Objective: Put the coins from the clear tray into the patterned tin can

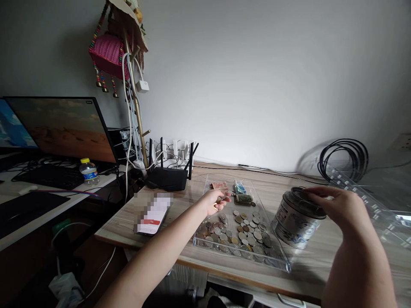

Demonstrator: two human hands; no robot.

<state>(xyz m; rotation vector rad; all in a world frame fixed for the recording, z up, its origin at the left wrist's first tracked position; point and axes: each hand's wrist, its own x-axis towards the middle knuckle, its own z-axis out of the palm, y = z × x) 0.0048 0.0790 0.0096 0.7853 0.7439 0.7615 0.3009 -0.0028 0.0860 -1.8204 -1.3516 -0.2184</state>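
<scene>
My left hand (218,201) is over a clear plastic tray (241,261), fingers curled around what look like a few coins. Loose coins (248,231) lie spread across the near part of that tray. At its far end are a reddish banknote (219,186), a blue-green banknote (239,187) and a folded brownish banknote (244,198). To the right stands a round metal tin (297,222) with a printed white and blue side, slightly tilted. My right hand (337,205) grips its top rim from above. Whatever is inside the tin is hidden.
A phone (156,214) lies left of the tray, with a black router (167,177) behind it. Coiled black cable (343,160) leans by the wall. Clear plastic panels (379,205) are at right. Leftward, a second desk holds a monitor (64,128) and bottle (89,172).
</scene>
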